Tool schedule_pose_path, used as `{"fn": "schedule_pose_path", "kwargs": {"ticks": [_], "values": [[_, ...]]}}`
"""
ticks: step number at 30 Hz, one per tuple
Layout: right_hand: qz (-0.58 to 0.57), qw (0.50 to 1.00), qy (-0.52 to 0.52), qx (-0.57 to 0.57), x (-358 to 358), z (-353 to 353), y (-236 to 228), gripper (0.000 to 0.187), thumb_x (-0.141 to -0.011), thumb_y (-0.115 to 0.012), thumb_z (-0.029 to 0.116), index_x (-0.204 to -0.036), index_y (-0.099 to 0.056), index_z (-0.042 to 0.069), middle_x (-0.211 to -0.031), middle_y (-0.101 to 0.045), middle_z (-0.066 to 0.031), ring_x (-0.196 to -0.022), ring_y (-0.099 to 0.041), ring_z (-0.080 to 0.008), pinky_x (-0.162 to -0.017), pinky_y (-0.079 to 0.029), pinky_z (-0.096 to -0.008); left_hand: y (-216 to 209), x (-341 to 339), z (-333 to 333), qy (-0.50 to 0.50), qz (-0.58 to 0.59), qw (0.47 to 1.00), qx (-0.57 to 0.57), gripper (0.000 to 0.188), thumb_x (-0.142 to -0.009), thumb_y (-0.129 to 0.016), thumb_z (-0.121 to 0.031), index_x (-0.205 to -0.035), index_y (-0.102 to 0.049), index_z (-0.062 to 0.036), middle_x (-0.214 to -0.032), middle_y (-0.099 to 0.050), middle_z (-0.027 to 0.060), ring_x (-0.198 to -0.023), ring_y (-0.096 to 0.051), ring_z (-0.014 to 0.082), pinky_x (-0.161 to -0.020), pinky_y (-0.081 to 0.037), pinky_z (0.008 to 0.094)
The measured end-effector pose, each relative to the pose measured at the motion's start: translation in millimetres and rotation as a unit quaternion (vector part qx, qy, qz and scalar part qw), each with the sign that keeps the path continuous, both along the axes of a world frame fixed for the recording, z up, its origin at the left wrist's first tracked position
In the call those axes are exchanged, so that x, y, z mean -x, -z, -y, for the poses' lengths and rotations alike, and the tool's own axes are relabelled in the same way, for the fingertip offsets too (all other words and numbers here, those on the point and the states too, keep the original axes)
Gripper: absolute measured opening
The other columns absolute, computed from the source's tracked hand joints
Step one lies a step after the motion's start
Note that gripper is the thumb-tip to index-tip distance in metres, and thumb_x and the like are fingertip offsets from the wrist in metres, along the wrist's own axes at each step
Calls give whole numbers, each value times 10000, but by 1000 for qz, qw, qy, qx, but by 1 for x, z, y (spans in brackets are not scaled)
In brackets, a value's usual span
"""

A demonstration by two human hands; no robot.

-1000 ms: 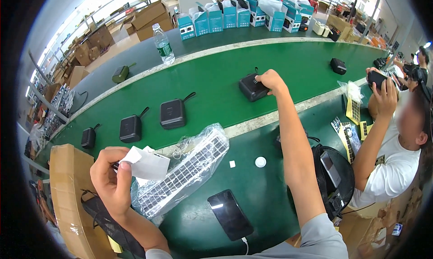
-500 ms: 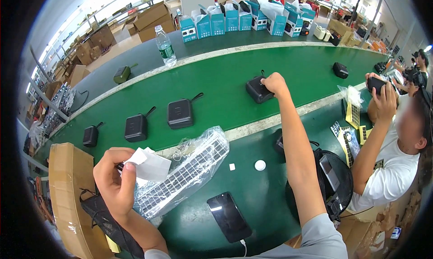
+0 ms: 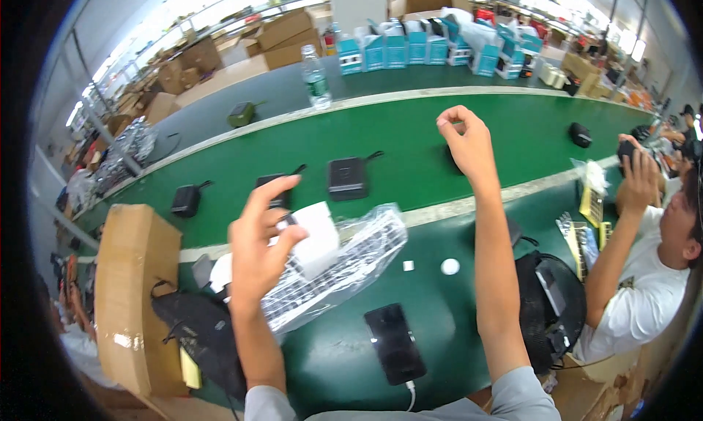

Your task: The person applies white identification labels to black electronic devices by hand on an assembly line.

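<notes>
My left hand (image 3: 258, 241) is raised over the near bench, index finger and thumb spread apart. Its other fingers are curled round a piece of white paper (image 3: 316, 238) and a small dark piece I cannot make out. Below the paper lies a sheet of small grid-marked labels in clear plastic (image 3: 373, 238). My right hand (image 3: 469, 146) hovers over the green belt, its fingers bent and apart with nothing visible in them. Partly hidden behind it is a black box-shaped device (image 3: 452, 159). Further left stand black devices with wrist loops, one (image 3: 347, 178) in full view, another (image 3: 272, 190) behind my left fingers.
A phone (image 3: 395, 344) with a white cable, a round white disc (image 3: 449, 266) and a small white square (image 3: 408, 266) lie on the bench. A cardboard box (image 3: 135, 296) stands left, a black mesh bag (image 3: 545, 304) right. Beyond the belt are a water bottle (image 3: 316, 80) and blue-white boxes (image 3: 395, 51). A co-worker (image 3: 630, 296) sits right.
My right hand has come off the black device and lifted a little. My left hand has moved up and right with the paper, its index finger and thumb opening. The whole view has shifted.
</notes>
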State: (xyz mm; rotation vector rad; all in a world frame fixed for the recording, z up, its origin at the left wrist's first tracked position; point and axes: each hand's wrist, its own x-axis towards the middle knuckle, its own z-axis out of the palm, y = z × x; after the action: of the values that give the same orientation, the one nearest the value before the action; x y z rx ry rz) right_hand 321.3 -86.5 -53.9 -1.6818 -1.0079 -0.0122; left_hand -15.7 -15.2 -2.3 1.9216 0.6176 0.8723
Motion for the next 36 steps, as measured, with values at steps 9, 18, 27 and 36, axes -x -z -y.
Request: {"fn": "schedule_pose_path", "kwargs": {"ticks": [9, 18, 27, 36], "values": [[69, 919, -375, -99, 158, -19, -20, 229, -810, -683, 88, -1034, -659, 48, -966, -619, -107, -868, -629, -250, -735, -506, -338, 36, -4, -21, 76, 82, 993, 43, 390, -812, -719, 21, -1084, -441, 5, -942, -669, 120, -872, -621, 116, -753, -536, 276], [275, 919, -226, -172, 166, -23, -16, 188, -753, -702, 85, -941, -688, 98, -1002, -620, -80, -948, -616, -272, -811, -467, -384, 31, -8, -16, -66, -34, 980, -184, 342, -828, -641, 46, -1086, -422, -4, -858, -701, 183, -733, -711, 274, -621, -536, 325], [358, 902, -157, -182, 167, -15, -24, 207, -707, -732, 127, -903, -676, 94, -978, -602, -63, -947, -599, -248, -792, -440, -396, 27, -5, -16, -36, -22, 983, -178, 188, -800, -680, 6, -949, -565, 10, -735, -669, 171, -645, -687, 262, -575, -502, 311], [258, 936, -142, -194, 171, -12, -22, 156, -698, -725, 11, -832, -659, 56, -879, -616, -67, -841, -609, -252, -699, -486, -342, 19, 15, -25, -65, -2, 995, -76, 134, -764, -669, 75, -866, -597, 28, -732, -703, 147, -710, -722, 202, -616, -539, 272]]}}
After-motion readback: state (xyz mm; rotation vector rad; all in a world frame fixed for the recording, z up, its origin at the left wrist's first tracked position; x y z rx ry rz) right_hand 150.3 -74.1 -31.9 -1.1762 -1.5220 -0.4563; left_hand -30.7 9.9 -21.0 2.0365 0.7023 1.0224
